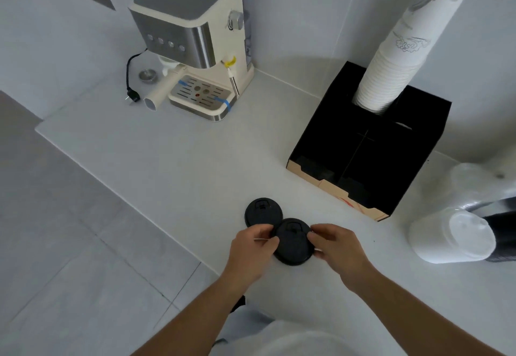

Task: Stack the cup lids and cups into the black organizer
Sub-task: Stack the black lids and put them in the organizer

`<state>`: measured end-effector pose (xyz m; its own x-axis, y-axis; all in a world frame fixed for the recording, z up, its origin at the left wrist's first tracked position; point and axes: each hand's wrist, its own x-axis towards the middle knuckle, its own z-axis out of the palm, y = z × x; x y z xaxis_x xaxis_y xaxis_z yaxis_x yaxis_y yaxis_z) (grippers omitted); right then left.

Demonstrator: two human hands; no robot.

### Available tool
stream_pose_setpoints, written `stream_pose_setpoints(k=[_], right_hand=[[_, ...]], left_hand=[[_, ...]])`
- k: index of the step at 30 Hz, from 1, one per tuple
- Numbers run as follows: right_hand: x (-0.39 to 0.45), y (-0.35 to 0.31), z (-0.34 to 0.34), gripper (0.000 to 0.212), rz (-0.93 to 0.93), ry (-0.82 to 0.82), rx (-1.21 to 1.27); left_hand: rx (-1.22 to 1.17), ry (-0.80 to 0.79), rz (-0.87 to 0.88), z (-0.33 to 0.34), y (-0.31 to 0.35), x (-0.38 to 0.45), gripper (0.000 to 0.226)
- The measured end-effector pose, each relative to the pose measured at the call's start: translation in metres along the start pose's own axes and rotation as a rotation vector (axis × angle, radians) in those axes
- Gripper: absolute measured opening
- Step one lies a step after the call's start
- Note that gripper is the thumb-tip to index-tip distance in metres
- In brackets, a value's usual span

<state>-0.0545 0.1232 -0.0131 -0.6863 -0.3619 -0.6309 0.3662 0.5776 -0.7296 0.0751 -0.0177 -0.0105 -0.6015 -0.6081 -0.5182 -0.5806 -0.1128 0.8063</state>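
A black cup lid (293, 242) lies on the white counter (173, 154) near its front edge. My left hand (252, 249) pinches its left rim and my right hand (339, 246) pinches its right rim. A second black lid (262, 210) lies just behind and to the left, touching the first one. The black organizer (413, 160) stands at the back right, with a tall stack of white paper cups (396, 56) standing in its rear slot. Its front compartments look dark; I cannot tell what is in them.
A cream and steel espresso machine (195, 42) stands at the back left with its plug and cable (131, 87) beside it. On the right edge lie white cups wrapped in plastic (452, 235) and a dark sleeve of lids (499, 232). Floor tiles lie to the left.
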Motion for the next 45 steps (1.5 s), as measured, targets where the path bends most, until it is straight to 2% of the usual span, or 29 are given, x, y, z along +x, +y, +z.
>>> stream_pose_setpoints(k=[7, 15, 23, 45], right_hand=[[0.024, -0.026, 0.022, 0.025, -0.049, -0.071, -0.088], [0.045, -0.036, 0.045, 0.026, -0.05, -0.086, -0.11], [0.055, -0.041, 0.056, 0.021, -0.036, -0.091, -0.108], [0.058, -0.048, 0.059, 0.027, -0.02, -0.068, -0.183]], left_hand=[[-0.053, 0.072, 0.011, -0.019, 0.003, 0.011, 0.021], [-0.025, 0.132, 0.014, -0.031, -0.004, 0.028, 0.027], [0.007, 0.131, 0.027, -0.037, -0.003, 0.04, 0.025], [0.069, 0.11, -0.031, -0.039, 0.005, 0.057, 0.025]])
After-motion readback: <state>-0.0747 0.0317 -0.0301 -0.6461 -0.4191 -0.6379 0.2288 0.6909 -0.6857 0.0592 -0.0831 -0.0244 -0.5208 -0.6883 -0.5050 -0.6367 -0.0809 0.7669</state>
